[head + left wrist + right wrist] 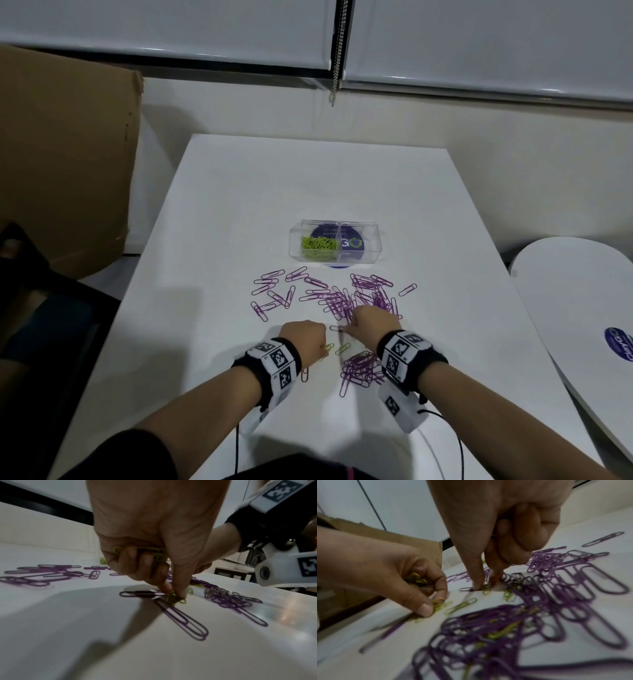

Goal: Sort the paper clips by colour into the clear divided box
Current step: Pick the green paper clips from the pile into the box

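Observation:
The clear divided box (371,245) stands mid-table; its left compartment holds green paper clips (317,246) and no clips show in its right one. Purple paper clips (342,298) lie scattered in front of it, with a second purple pile (359,368) by my right wrist. My left hand (175,595) keeps several green clips (154,555) in its curled fingers and pinches another green clip (175,599) on the table. My right hand (485,586) pinches thumb and forefinger down on a small green clip (486,591) lying against a purple one. A loose green clip (342,348) lies between the hands.
A big cardboard box (68,154) stands against the table's left side, with a dark chair (41,308) below it. A second white table (582,308) sits close on the right. A blind chain (337,51) hangs at the back wall.

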The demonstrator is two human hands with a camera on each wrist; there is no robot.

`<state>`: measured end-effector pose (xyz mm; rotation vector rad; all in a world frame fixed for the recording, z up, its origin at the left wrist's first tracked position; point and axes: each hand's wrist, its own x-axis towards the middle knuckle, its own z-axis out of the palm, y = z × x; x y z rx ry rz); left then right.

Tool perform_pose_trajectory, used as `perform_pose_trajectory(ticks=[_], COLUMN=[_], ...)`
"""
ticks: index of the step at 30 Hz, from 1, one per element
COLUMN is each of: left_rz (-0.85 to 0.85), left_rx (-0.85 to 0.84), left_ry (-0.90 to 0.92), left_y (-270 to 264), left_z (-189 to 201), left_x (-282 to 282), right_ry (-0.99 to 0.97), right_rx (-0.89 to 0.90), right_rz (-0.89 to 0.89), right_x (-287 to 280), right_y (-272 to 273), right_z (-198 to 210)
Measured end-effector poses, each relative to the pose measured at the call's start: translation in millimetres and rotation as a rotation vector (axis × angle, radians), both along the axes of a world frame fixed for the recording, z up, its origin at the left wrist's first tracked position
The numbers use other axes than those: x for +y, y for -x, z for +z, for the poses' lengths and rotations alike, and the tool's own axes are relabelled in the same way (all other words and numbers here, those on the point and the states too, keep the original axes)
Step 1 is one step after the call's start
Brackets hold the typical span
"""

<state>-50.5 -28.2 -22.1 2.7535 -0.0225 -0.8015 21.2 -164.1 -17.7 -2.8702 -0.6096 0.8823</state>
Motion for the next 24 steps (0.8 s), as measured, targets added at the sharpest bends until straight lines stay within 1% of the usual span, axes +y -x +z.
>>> perform_pose_trajectory(ticks=[5, 7, 10, 12, 16, 19, 22, 24], left_rz=[0.056, 0.082, 0.177, 0.225, 0.252, 0.336, 0.390, 0.421], left_rx=[-0.001, -0.013, -0.010, 0.003, 0.042, 0.074, 0.096, 0.098], left_ry=[0.120, 0.166, 0.257, 0.329, 0.392, 0.464, 0.523, 0.541], left_y=[-1, -1, -2, -4, -10, -11, -10, -11], left_z=[0, 1, 3, 5, 8, 9, 9, 9], left_x=[9, 13, 22, 28, 31, 30, 27, 25], right_ry=[-0.106, -0.203, -0.407, -0.483, -0.578, -0.622, -0.647, -0.644], right_rx=[0.104, 0.138, 0.235, 0.287, 0.468, 0.582, 0.616, 0.608], right_rz=[-0.023, -0.047, -0.175, -0.241, -0.362, -0.409, -0.396, -0.368], right_x=[-5, -9, -14, -16, -17, -16, -15, -15], right_y=[-4, -5, -5, -6, -6, -5, -4, -3], right_z=[-4, -5, -3, 0, 5, 8, 9, 9])
